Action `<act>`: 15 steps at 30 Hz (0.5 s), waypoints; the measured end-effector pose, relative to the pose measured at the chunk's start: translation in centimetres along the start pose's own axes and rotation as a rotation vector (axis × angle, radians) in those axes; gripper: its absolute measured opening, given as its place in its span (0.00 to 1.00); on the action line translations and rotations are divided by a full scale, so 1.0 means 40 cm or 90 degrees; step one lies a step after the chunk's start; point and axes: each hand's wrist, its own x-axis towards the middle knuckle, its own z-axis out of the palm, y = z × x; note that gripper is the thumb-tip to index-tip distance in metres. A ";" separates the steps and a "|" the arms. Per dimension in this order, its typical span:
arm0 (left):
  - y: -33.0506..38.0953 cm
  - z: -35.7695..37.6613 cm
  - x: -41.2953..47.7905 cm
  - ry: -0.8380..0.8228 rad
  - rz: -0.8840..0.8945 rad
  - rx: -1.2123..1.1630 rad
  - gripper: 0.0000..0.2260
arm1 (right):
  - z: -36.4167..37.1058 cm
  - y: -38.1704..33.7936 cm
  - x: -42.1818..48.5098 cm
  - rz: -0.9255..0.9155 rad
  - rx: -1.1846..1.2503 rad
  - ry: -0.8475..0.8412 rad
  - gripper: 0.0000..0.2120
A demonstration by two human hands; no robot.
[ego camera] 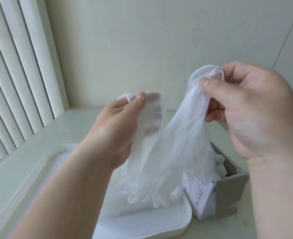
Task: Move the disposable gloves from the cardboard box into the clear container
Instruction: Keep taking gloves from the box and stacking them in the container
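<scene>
My left hand (118,128) pinches the cuff of a translucent disposable glove (147,152) between thumb and fingers. Higher up on the right, my right hand (249,107) pinches the cuff of a second translucent glove (182,135). Both gloves hang down with their fingers dangling over the clear container (176,219), whose white rim shows at the lower middle. More gloves lie in the container beneath them. Right of the container stands the open cardboard box (232,192), with crumpled gloves (216,161) inside and printed text on its side.
Everything stands on a pale tabletop (44,138). Vertical white blinds (16,69) fill the left, and a plain wall (159,40) closes the back. A thin cable (285,37) hangs down the wall at the right.
</scene>
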 end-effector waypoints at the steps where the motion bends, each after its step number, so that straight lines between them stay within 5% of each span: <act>1: -0.002 0.001 -0.004 -0.026 0.012 0.003 0.14 | 0.008 0.000 -0.004 -0.005 -0.004 0.000 0.06; 6: -0.004 0.016 -0.020 -0.275 0.051 -0.002 0.19 | 0.044 0.000 -0.020 0.050 0.079 -0.123 0.07; 11: -0.005 -0.003 0.001 -0.144 0.067 0.012 0.13 | 0.040 0.011 -0.011 0.047 0.023 -0.046 0.07; 15: 0.009 -0.010 0.002 -0.123 0.056 -0.050 0.12 | 0.028 0.039 -0.003 0.185 -0.073 -0.079 0.29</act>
